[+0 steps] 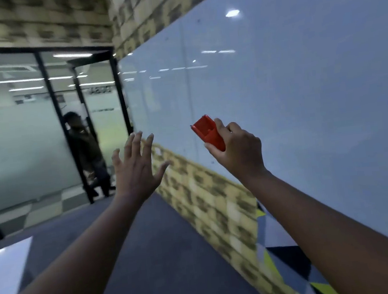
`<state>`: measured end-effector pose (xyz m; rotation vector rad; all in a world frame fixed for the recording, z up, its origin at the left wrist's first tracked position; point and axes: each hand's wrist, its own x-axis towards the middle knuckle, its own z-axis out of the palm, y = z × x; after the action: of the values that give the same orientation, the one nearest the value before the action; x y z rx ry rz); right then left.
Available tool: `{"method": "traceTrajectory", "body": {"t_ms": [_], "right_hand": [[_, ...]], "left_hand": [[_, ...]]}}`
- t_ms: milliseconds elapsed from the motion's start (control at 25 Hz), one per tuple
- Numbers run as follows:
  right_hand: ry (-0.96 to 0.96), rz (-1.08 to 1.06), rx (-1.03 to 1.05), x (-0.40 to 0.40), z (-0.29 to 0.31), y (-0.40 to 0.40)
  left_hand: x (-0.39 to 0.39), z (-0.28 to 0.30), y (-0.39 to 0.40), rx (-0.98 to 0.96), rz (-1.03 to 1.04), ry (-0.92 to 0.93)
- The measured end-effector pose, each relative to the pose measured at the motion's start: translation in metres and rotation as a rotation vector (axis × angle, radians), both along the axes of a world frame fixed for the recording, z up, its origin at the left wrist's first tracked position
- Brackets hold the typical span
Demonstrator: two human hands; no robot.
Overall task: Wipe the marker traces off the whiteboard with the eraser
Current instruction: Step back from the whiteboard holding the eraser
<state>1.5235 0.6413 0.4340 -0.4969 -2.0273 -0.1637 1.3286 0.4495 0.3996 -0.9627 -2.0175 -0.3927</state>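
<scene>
The whiteboard (302,91) fills the right side of the scene and runs away toward the far left, where it ends just before a glass door (103,123). As far as the view shows, its surface is bare: only ceiling-light reflections and a few tiny dark specks appear on it, with no clear marker lines. That suggests the wiping is largely done, or that any remaining traces lie outside the view or are too faint to make out through the blur.

The right hand (239,151) holds the red eraser (208,133), with the fingers (219,124) clamped around its lower end and the upper end sticking out to the left. The eraser sits in front of the lower part of the board; whether it touches the surface or hovers just off it cannot be told.

The left hand (136,163) is raised near the board's lower edge, empty, its fingers spread apart and holding nothing.

No containers show anywhere in the scene. A pale bench (4,272) corner sits at the near left with nothing visible on it, and a person (87,154) stands at the far doorway.
</scene>
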Motion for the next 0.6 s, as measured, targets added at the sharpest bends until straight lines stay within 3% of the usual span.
{"method": "traceTrajectory", "body": {"t_ms": [280, 600], "right_hand": [[-0.13, 0.221, -0.068, -0.192, -0.07, -0.117], [-0.406, 0.519, -0.154, -0.418, -0.171, -0.181]], "left_hand": [[-0.129, -0.094, -0.159, -0.031, 0.32, -0.198], [-0.268, -0.202, -0.266, -0.135, 0.699, -0.417]]}}
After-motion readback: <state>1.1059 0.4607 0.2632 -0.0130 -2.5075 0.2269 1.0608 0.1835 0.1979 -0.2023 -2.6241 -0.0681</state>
